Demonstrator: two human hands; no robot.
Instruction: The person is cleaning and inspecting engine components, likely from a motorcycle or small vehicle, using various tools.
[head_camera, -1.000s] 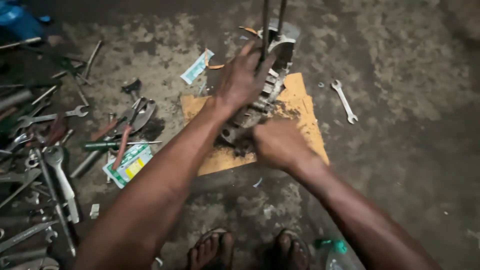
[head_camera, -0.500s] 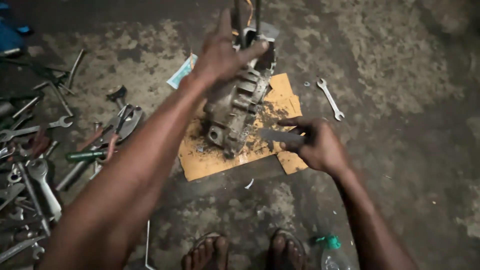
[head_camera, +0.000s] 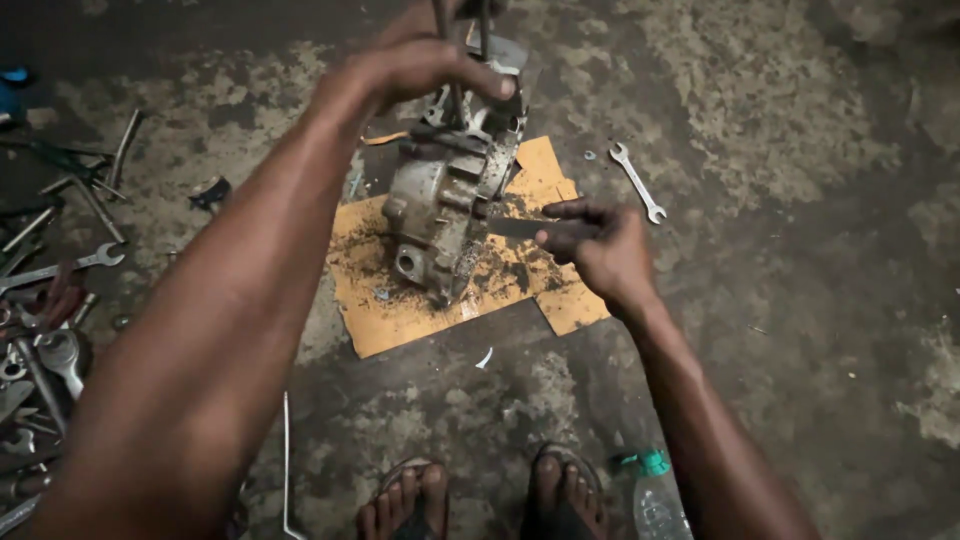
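A dirty grey metal engine casing (head_camera: 445, 205) stands upright on a piece of orange cardboard (head_camera: 385, 310) on the concrete floor. My left hand (head_camera: 415, 70) grips its top, around two long studs that stick up. My right hand (head_camera: 595, 245) holds a flat dark blade-like tool (head_camera: 515, 227) whose tip touches the right side of the casing. Dark grime lies scattered on the cardboard below the blade.
A silver spanner (head_camera: 637, 180) lies on the floor right of the cardboard. Several spanners and other hand tools (head_camera: 55, 300) are piled at the left. My sandalled feet (head_camera: 480, 495) and a plastic bottle (head_camera: 655, 500) are at the bottom. A thin rod (head_camera: 286, 460) lies near them.
My right hand has come off the casing's lower side and moved right, with the blade against it. The left hand has stayed on top while the view shifted.
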